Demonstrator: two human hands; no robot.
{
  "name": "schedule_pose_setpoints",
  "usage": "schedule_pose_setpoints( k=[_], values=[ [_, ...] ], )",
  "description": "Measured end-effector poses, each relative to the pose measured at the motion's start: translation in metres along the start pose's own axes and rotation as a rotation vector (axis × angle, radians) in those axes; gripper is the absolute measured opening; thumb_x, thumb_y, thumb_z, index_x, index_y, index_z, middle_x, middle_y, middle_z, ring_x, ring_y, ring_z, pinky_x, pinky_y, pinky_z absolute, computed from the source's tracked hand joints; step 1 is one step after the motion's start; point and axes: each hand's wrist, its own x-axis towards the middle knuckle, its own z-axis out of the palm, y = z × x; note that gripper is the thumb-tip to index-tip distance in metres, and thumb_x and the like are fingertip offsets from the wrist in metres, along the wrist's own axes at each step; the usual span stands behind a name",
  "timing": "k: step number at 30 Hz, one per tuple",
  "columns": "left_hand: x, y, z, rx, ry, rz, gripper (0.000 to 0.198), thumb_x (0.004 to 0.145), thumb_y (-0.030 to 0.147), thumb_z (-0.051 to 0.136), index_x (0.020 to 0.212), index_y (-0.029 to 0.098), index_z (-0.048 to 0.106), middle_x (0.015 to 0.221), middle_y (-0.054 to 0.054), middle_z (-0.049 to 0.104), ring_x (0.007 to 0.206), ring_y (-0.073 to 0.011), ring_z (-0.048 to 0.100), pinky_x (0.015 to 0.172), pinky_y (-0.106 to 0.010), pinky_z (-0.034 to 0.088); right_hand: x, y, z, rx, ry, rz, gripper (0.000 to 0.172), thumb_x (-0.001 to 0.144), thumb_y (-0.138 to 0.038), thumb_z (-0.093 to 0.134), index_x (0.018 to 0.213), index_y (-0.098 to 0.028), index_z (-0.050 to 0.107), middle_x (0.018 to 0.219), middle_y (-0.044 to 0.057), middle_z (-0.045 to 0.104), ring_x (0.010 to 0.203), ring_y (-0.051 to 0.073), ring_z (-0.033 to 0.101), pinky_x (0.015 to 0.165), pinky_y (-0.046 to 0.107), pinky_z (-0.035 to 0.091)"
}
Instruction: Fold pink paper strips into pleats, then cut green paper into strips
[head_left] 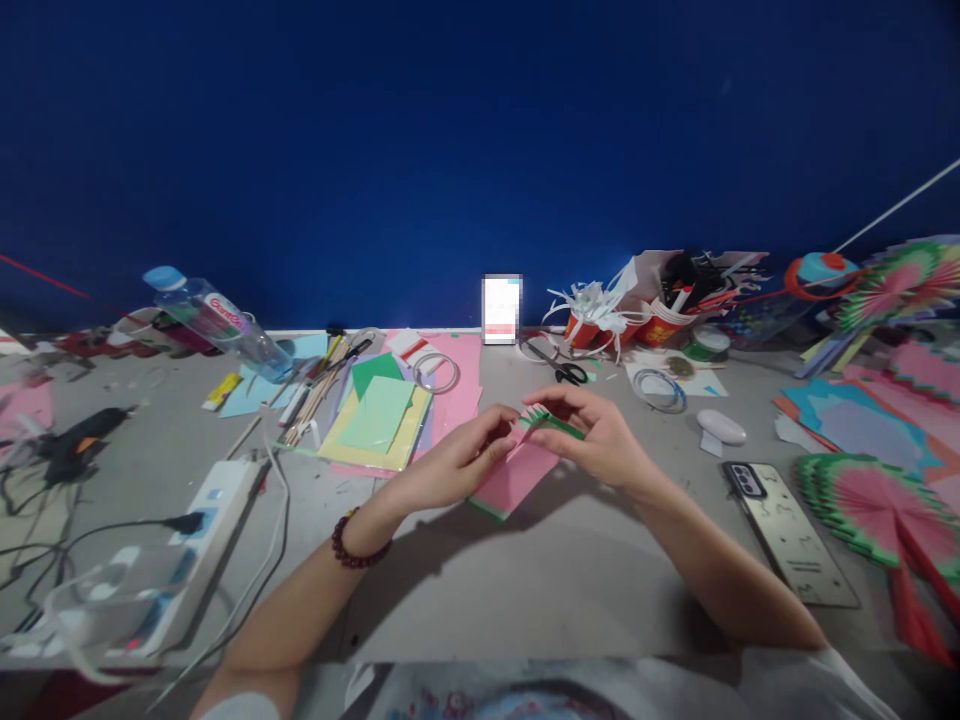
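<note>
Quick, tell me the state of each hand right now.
Left hand: closed, pinching the pink paper at its upper left.
Right hand: closed, pinching the same paper at its green zigzag edge.

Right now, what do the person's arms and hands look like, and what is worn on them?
The left hand and right hand are bare, with no gloves. A dark red bead bracelet circles the left wrist. The forearms are uncovered; short white sleeves show at the bottom edge.

Two hands (450, 465) (600, 440), one held pink paper (517, 478), one bottle (217, 320), one phone (787, 530), one pair of scissors (564, 369).
</note>
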Motion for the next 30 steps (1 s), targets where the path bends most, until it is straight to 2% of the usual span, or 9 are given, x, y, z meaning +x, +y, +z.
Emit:
schedule_pose_setpoints(
  k=[5,9,12,15,19,22,24,27,30],
  values=[
    [-0.002,0.005,0.008,0.193,0.062,0.006,0.025,0.099,0.034,0.035,0.113,0.020,0.050,0.098,-0.007,0.063,0.081,-0.0161,0.059,0.068,-0.025,0.044,-0.001,-0.003,0.003,-0.052,0.119,-0.025,0.021,0.078,-0.031,0.069,0.096,-0.019,0.068,0.086,0.005,0.070,0.078,0.017,0.066,0.070,0.029,0.055],
    [-0.002,-0.007,0.012,0.391,0.137,0.050,0.027,0.099,0.036,0.034,0.115,0.022,0.049,0.082,-0.003,0.065,0.065,-0.0158,0.060,0.058,-0.024,0.038,-0.003,-0.006,0.001,-0.049,0.151,-0.076,0.016,0.083,-0.024,0.062,0.097,-0.019,0.067,0.091,0.006,0.070,0.077,0.015,0.065,0.067,0.026,0.054],
    [-0.001,-0.014,0.012,0.485,0.154,0.085,0.028,0.099,0.036,0.031,0.100,0.020,0.054,0.064,0.001,0.058,0.051,-0.0144,0.052,0.051,-0.024,0.030,-0.006,-0.008,-0.001,-0.092,0.158,-0.120,0.018,0.084,-0.021,0.060,0.101,-0.020,0.065,0.092,0.005,0.069,0.077,0.015,0.065,0.066,0.026,0.054],
    [0.001,-0.012,0.012,0.502,0.146,0.100,0.032,0.099,0.033,0.030,0.081,0.020,0.052,0.058,0.003,0.050,0.050,-0.0135,0.047,0.051,-0.025,0.028,-0.009,-0.010,0.002,-0.222,0.166,-0.166,0.020,0.084,-0.019,0.058,0.103,-0.021,0.065,0.092,0.005,0.069,0.077,0.015,0.064,0.068,0.026,0.054],
    [0.000,-0.001,0.016,0.381,0.243,0.097,0.025,0.097,0.026,0.033,0.082,0.019,0.052,0.072,-0.001,0.055,0.066,-0.0144,0.051,0.060,-0.026,0.036,-0.013,-0.011,0.013,-0.429,0.198,-0.261,0.022,0.083,-0.016,0.057,0.104,-0.022,0.064,0.090,0.004,0.070,0.074,0.014,0.064,0.070,0.027,0.054],
    [-0.002,0.003,0.023,0.185,0.347,0.104,0.024,0.098,0.029,0.035,0.083,0.018,0.052,0.077,-0.002,0.055,0.071,-0.0141,0.050,0.065,-0.026,0.038,-0.016,-0.010,0.023,-0.460,0.199,-0.313,0.024,0.084,-0.015,0.057,0.106,-0.023,0.063,0.090,0.003,0.071,0.072,0.013,0.065,0.070,0.026,0.055],
    [-0.001,0.001,0.027,0.035,0.382,0.093,0.026,0.097,0.033,0.038,0.079,0.018,0.050,0.074,-0.001,0.052,0.068,-0.0132,0.048,0.064,-0.026,0.039,-0.019,-0.010,0.027,-0.422,0.190,-0.314,0.022,0.085,-0.016,0.058,0.105,-0.024,0.063,0.092,0.003,0.072,0.074,0.014,0.067,0.071,0.026,0.057],
    [-0.001,-0.005,0.027,-0.152,0.375,0.103,0.031,0.096,0.038,0.043,0.073,0.019,0.048,0.068,0.001,0.048,0.063,-0.0118,0.045,0.059,-0.024,0.037,-0.022,-0.011,0.028,-0.278,0.193,-0.258,0.024,0.082,-0.022,0.067,0.106,-0.024,0.063,0.092,0.003,0.073,0.075,0.014,0.069,0.071,0.026,0.058],
    [-0.001,-0.009,0.025,-0.212,0.388,0.167,0.034,0.095,0.043,0.045,0.071,0.018,0.048,0.065,0.001,0.048,0.060,-0.0113,0.044,0.056,-0.024,0.036,-0.023,-0.013,0.025,-0.104,0.178,-0.179,0.027,0.075,-0.026,0.075,0.100,-0.023,0.064,0.083,0.002,0.072,0.071,0.014,0.070,0.067,0.025,0.059]
  ],
)
